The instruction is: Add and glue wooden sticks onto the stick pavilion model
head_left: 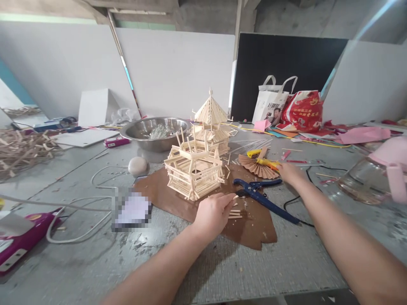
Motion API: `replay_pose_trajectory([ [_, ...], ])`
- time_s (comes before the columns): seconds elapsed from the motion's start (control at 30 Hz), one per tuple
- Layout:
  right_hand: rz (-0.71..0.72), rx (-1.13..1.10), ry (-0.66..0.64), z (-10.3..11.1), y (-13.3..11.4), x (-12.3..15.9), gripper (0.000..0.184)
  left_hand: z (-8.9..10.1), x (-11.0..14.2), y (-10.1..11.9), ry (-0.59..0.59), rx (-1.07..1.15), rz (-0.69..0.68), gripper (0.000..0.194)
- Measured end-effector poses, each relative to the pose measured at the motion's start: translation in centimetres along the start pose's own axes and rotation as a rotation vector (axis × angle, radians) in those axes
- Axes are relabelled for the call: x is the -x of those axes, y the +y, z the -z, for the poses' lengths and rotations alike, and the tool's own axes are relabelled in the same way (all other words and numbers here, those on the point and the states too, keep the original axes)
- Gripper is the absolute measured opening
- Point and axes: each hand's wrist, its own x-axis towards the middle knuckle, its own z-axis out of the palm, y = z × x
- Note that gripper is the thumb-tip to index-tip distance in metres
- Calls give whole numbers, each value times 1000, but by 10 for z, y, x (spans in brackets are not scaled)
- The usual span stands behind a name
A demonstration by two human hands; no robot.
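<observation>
My left hand (pixel 212 212) is closed in a pinch on a short wooden stick (pixel 235 197), its tip showing past the fingers above a brown sheet (pixel 265 231). Just beyond it stands a hexagonal stick frame (pixel 194 171) with an open top. Behind that frame rises a stick pavilion with a pointed roof (pixel 210 111). On the right, my right hand (pixel 290 174) is closed around the end of a yellow and orange glue gun (pixel 267 162), partly hidden by the fingers. Several cut sticks (pixel 235 214) lie beside my left hand.
Blue-handled cutters (pixel 263 199) lie between my hands, near a pleated brown fan (pixel 254 167). A steel bowl (pixel 143 142) and a white round object (pixel 137 166) are at left. A glass jug (pixel 359 180) stands right. Cables and a magenta power strip (pixel 22 243) lie left.
</observation>
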Motion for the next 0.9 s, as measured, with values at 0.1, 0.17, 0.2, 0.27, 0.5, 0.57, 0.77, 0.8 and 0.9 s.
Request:
replay_pose_trajectory([
  [0.1,19,-20,65,2,4,-2,42,2,1,2,43,42,-34,24],
  [0.17,28,-46,137,5,5,-2,43,4,1,5,75,56,-61,24],
  [0.2,40,-76,188,7,5,-2,43,5,1,6,89,53,-73,24],
  [0.27,67,-168,299,9,4,-1,44,7,1,8,112,34,-91,24],
  [0.5,77,-752,196,32,-16,10,37,7,1,6,153,35,-72,24],
  [0.57,122,-1043,33,49,-26,19,30,7,2,5,166,44,-60,24],
  [0.77,462,-1204,-273,88,-60,56,21,7,1,5,59,135,47,26],
  [0.8,495,-1152,-290,90,-64,61,18,7,0,6,23,147,69,27],
  [0.9,594,-1036,-287,88,-74,70,18,6,-1,12,-72,122,107,31],
])
